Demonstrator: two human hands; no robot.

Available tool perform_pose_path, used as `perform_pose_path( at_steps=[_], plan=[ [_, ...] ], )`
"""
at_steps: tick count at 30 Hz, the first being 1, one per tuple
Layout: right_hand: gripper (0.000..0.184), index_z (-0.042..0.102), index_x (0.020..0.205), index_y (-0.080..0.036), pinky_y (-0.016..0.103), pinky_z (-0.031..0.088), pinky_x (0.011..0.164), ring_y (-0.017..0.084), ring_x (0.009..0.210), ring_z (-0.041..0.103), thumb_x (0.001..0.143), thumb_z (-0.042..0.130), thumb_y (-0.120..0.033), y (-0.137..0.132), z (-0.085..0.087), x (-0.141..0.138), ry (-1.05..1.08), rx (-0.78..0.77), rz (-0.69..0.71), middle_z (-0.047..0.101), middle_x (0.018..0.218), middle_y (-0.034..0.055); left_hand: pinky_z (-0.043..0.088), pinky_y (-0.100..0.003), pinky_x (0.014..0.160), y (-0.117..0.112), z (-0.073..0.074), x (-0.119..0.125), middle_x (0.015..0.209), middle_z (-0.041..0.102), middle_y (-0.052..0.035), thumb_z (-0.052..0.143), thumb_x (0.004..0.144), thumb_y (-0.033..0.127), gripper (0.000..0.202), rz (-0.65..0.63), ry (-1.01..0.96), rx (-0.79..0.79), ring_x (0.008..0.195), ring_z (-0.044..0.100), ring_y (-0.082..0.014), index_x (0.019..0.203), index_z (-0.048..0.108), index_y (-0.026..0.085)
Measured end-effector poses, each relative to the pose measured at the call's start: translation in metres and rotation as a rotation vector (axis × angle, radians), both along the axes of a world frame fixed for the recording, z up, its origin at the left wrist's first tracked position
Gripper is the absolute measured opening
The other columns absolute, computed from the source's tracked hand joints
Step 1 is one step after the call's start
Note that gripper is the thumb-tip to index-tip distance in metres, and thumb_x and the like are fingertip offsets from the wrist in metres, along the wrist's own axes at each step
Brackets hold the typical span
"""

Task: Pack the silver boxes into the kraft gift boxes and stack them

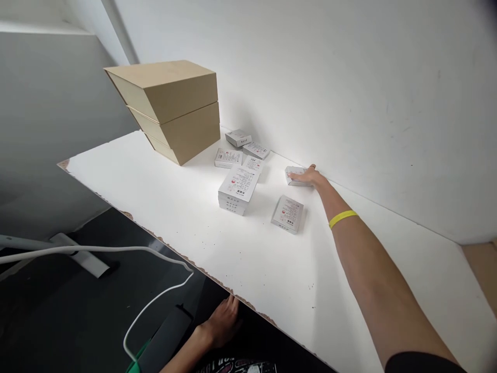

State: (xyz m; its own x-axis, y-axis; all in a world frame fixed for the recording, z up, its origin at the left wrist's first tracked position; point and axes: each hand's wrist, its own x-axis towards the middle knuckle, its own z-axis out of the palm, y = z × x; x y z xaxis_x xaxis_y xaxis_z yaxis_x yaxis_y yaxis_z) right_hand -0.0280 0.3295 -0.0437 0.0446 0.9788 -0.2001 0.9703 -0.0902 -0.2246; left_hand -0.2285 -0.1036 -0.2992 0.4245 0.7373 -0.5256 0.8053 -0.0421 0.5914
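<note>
My right hand reaches far across the white table and lies flat on a small white box close to the wall; a yellow band circles the wrist. A stack of small white boxes stands to the left of that hand, and a single white box lies nearer to me. More small boxes lie scattered behind the stack. My left hand hangs below the table's front edge, fingers loosely apart, holding nothing.
Three tan cardboard boxes are stacked at the back left of the table. A white wall rises behind. A white cable loops over the dark floor below the chipped front edge.
</note>
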Motion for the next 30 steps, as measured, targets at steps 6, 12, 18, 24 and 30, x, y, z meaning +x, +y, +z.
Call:
perform_pose_path(
  at_steps=[6, 12, 18, 24, 30],
  plan=[
    [0.101, 0.031, 0.156, -0.016, 0.066, 0.043, 0.108, 0.043, 0.133, 0.048, 0.077, 0.079, -0.056, -0.017, -0.021, 0.000, -0.032, 0.192, 0.061, 0.045, 0.146, 0.0235, 0.029, -0.047, 0.131, -0.007, -0.001, -0.001, 0.169, 0.026, -0.0279, 0.054, 0.092, 0.018, 0.084, 0.032, 0.053, 0.003, 0.158, 0.031, -0.0355, 0.165, 0.015, 0.002],
    [0.060, 0.038, 0.150, -0.026, 0.068, 0.021, 0.123, 0.037, 0.144, 0.036, 0.092, 0.054, -0.026, -0.065, -0.015, 0.049, -0.031, 0.424, 0.539, 0.040, 0.153, 0.0160, 0.028, -0.054, 0.130, -0.011, -0.003, 0.004, 0.170, 0.026, -0.0267, 0.054, 0.090, 0.018, 0.083, 0.002, 0.065, 0.017, 0.159, 0.026, -0.0376, 0.164, 0.018, 0.005],
    [0.045, 0.060, 0.123, -0.023, 0.059, 0.043, 0.113, 0.036, 0.118, 0.058, 0.090, 0.063, -0.055, -0.110, -0.019, 0.096, 0.000, 0.300, 0.743, 0.064, 0.119, 0.0142, 0.027, -0.055, 0.129, -0.012, -0.007, 0.006, 0.168, 0.029, -0.0277, 0.054, 0.093, 0.022, 0.080, -0.029, 0.085, 0.000, 0.160, 0.023, -0.0370, 0.163, 0.020, 0.004],
    [0.091, 0.037, 0.150, -0.021, 0.063, 0.041, 0.116, 0.043, 0.150, 0.034, 0.080, 0.068, -0.072, -0.102, -0.017, 0.096, 0.045, 0.229, 0.559, 0.039, 0.156, 0.0209, 0.026, -0.054, 0.130, -0.010, -0.004, 0.006, 0.168, 0.030, -0.0262, 0.055, 0.092, 0.021, 0.081, -0.044, 0.104, 0.019, 0.160, 0.025, -0.0351, 0.163, 0.020, 0.006],
    [0.083, 0.030, 0.153, -0.026, 0.060, 0.029, 0.126, 0.034, 0.140, 0.049, 0.083, 0.064, -0.057, -0.081, -0.003, 0.097, 0.091, 0.083, 0.475, 0.059, 0.135, 0.0108, 0.027, -0.054, 0.129, -0.007, -0.006, 0.009, 0.166, 0.036, -0.0217, 0.055, 0.094, 0.025, 0.081, -0.022, 0.086, 0.027, 0.158, 0.031, -0.0352, 0.165, 0.017, 0.012]
  ],
)
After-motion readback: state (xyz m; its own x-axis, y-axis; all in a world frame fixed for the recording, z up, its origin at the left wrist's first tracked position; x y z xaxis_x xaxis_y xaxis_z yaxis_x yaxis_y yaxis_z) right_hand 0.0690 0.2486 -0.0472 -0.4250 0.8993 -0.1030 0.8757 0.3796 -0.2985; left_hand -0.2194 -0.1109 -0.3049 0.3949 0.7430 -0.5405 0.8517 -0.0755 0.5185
